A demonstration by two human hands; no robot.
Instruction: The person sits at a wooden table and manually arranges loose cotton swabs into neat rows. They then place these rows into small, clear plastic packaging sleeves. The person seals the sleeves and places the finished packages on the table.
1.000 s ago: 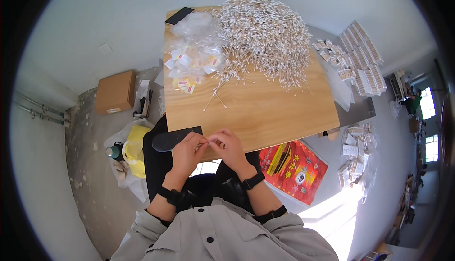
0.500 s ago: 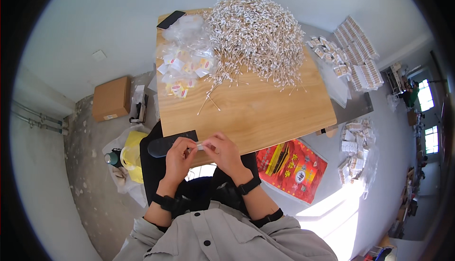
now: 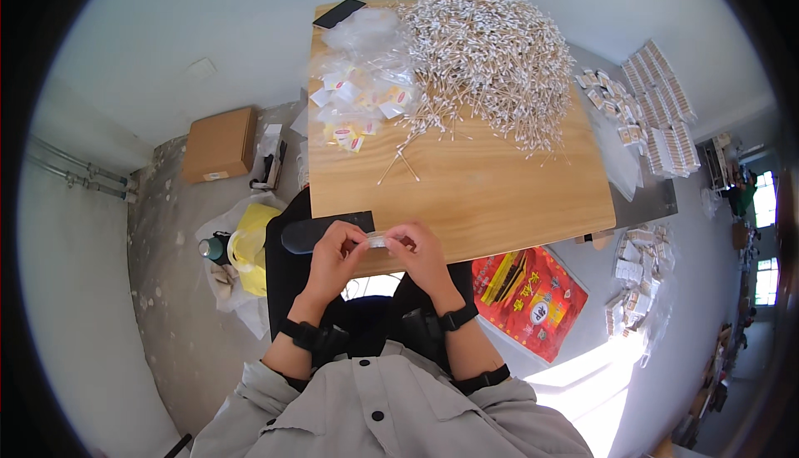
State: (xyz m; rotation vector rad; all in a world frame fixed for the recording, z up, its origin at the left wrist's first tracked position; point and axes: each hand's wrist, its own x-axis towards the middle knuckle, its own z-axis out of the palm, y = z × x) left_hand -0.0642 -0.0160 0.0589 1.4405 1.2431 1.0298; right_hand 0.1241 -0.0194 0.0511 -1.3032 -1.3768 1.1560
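Observation:
At the near edge of the table [image 3: 491, 200], my left hand [image 3: 335, 260] pinches one end of a small whitish, see-through packet [image 3: 377, 242]. The other end sits between the fingers of my right hand [image 3: 423, 260]. What the packet holds is too small to make out. Beyond my hands rises a large heap of cotton swabs [image 3: 491, 59], and a few loose swabs [image 3: 405, 167] lie at its near side. Clear plastic bags [image 3: 366, 42] and small white-and-yellow printed cards [image 3: 349, 135] are piled left of the heap.
A black phone [image 3: 339, 14] lies at the far left corner. A dark flat pad [image 3: 326, 232] rests by my left hand. Stacked swab packs [image 3: 662, 108] and a heap of packs [image 3: 634, 283] are at the right. A red bag [image 3: 533, 300], a cardboard box [image 3: 220, 145] and a yellow bag [image 3: 254, 246] are on the floor.
The whole scene has shifted to the right as my head turned. My hands have drawn slightly apart, and more of the packet shows between them.

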